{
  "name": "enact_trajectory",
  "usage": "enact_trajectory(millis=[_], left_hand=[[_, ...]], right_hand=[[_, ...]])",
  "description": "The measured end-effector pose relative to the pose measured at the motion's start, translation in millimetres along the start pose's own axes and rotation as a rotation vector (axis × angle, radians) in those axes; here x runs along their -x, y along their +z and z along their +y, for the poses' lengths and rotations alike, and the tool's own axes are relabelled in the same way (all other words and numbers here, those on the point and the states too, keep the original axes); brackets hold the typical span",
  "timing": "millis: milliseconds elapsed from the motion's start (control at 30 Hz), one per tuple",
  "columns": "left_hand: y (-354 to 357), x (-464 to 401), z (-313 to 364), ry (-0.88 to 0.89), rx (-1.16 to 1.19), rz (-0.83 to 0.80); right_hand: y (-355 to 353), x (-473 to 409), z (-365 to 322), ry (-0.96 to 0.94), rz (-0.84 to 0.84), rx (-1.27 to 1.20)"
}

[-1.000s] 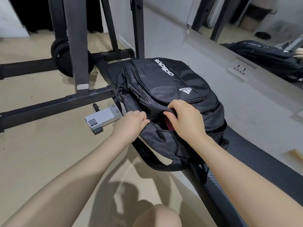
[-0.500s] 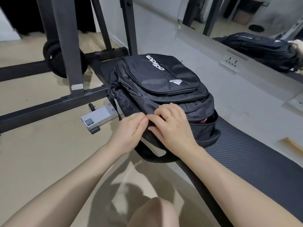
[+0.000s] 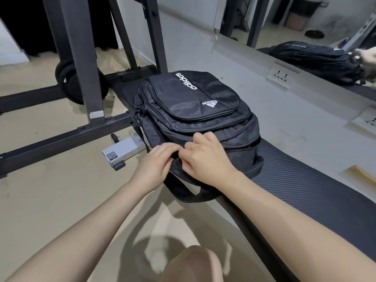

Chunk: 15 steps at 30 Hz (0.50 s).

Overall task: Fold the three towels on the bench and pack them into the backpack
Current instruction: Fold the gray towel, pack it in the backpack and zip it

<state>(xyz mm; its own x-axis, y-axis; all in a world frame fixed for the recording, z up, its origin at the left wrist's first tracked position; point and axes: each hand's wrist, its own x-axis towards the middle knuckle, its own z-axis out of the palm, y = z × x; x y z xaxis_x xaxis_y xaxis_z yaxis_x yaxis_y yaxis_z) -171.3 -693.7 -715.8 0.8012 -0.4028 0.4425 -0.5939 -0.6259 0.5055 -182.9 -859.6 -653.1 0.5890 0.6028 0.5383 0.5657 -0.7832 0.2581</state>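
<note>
The black fabric backpack with white lettering and a white three-stripe logo (image 3: 195, 110) lies flat on its back on the far part of the black ribbed padded bench (image 3: 305, 192), its front pocket facing up and its near edge overhanging the bench's left side. A dark slit of opening shows along the pack's right side near the bench surface; what is inside cannot be made out, and the towels are not visible. Both hands meet at the pack's near edge: the left hand (image 3: 155, 166) has its fingers curled down over the black fabric there, pinching it, and the right hand (image 3: 205, 157), wearing a gold ring, has its fingers bent over the same edge just beside the left, gripping the fabric; exactly what small part they hold between them is hidden by the fingers. A black shoulder strap (image 3: 183, 192) loops down below the hands. To the left stands a dark grey metal rack frame (image 3: 81, 64) with a black weight plate (image 3: 67, 84) behind it. A wall mirror (image 3: 305, 27) on the right reflects the pack.
</note>
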Motion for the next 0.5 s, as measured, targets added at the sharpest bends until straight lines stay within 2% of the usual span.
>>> enact_trajectory(millis=[100, 233, 333, 500], left_hand=[[-2.1, -2.9, -3.1, -0.015, -0.022, 0.053], [-0.4, -5.3, -4.7, 0.038, -0.105, 0.152], [1.0, -6.3, -1.7, 0.069, -0.145, 0.169], [11.8, -15.5, 1.9, 0.221, -0.392, 0.177]], right_hand=[[-4.1, 2.3, -3.3, 0.081, -0.123, 0.095], [1.6, 6.3, -12.8, 0.174, -0.189, 0.15], [2.3, 10.8, -11.8, 0.287, -0.148, 0.025], [-1.7, 17.4, -10.0, 0.34, -0.031, -0.117]])
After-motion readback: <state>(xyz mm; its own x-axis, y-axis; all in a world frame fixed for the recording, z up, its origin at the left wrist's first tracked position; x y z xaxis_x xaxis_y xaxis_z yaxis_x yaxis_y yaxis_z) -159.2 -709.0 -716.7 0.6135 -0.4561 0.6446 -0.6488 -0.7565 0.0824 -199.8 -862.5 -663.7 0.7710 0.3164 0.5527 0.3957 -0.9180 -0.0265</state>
